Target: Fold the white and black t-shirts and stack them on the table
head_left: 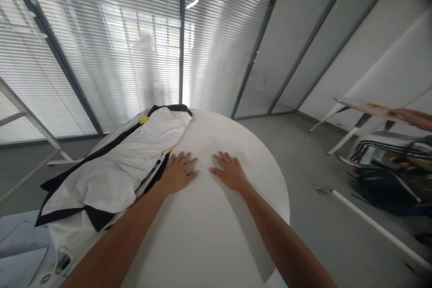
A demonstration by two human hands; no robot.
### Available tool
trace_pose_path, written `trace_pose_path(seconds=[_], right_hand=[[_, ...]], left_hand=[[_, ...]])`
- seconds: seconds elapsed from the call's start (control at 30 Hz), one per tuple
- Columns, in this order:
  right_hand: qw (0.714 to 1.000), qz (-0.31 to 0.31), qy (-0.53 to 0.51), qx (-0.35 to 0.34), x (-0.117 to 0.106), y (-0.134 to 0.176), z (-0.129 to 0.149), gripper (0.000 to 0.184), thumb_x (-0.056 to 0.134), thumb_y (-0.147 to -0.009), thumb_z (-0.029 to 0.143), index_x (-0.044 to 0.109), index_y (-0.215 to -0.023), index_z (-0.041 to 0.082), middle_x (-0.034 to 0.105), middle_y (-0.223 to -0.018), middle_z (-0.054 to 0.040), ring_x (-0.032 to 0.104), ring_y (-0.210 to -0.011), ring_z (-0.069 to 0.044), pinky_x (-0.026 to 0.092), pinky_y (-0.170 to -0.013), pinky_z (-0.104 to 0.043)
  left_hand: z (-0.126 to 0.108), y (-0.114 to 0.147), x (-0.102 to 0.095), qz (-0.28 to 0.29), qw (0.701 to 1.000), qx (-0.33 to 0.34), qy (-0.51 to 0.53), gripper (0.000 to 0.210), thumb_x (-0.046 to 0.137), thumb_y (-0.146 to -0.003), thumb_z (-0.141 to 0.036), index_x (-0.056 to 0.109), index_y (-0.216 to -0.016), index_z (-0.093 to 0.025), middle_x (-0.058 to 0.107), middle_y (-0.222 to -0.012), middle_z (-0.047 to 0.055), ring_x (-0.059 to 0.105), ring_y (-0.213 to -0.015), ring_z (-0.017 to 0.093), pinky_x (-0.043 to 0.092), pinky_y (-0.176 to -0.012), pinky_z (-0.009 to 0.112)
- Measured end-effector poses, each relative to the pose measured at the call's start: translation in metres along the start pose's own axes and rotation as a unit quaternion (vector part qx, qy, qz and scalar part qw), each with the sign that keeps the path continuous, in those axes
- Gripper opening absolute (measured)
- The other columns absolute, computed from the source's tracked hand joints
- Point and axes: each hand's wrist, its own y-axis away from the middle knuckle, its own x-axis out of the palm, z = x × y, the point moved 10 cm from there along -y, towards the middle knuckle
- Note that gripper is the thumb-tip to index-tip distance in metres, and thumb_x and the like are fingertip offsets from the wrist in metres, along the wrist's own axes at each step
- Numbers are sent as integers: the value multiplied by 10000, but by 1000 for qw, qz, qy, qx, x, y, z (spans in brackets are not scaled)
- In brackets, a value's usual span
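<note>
My left hand [178, 172] lies flat on a white round table [205, 225], palm down with the fingers spread. Just beside it is a white garment [114, 162] with black edges and small yellow patches, spread over the table's left side. The hand holds nothing, and I cannot tell whether its edge touches the cloth. My right hand [231, 171] also rests palm down on the bare tabletop, fingers apart and empty, a short way to the right of the left one.
Behind the table stands a glass partition [216, 45] with blinds. On the right are another table [367, 107], a person's arm [413, 118], a dark bag [388, 189] and a white pole [378, 225] near the floor. Grey-white sheets [20, 247] lie at lower left.
</note>
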Motion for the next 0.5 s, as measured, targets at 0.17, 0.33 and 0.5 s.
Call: trace_pose_path(seconds=[0.17, 0.33, 0.5], right_hand=[[1000, 0, 1, 2, 1, 1, 0, 647, 362, -929, 620, 351, -1488, 296, 274, -1572, -62, 221, -1448, -292, 176, -1143, -534], [1000, -5, 10, 0, 0, 2, 0, 662, 333, -926, 647, 336, -1493, 304, 281, -1571, -58, 231, -1445, -284, 182, -1141, -537], [1000, -4, 28, -9, 1, 2, 1, 658, 310, -937, 635, 317, -1502, 298, 257, -1579, -64, 218, -1449, -293, 189, -1136, -545]], left_hand=[[-2, 2, -1, -2, 1000, 1, -4, 601, 317, -926, -614, 384, -1463, -351, 298, -1573, 38, 209, -1455, 307, 145, -1154, 567], [-2, 3, -1, -8, 1000, 5, -2, 585, 340, -928, -595, 387, -1460, -356, 306, -1570, 34, 217, -1453, 298, 152, -1155, 567], [-1, 2, -1, -7, 1000, 9, -6, 597, 318, -924, -618, 405, -1452, -351, 322, -1563, 39, 228, -1448, 314, 166, -1151, 571]])
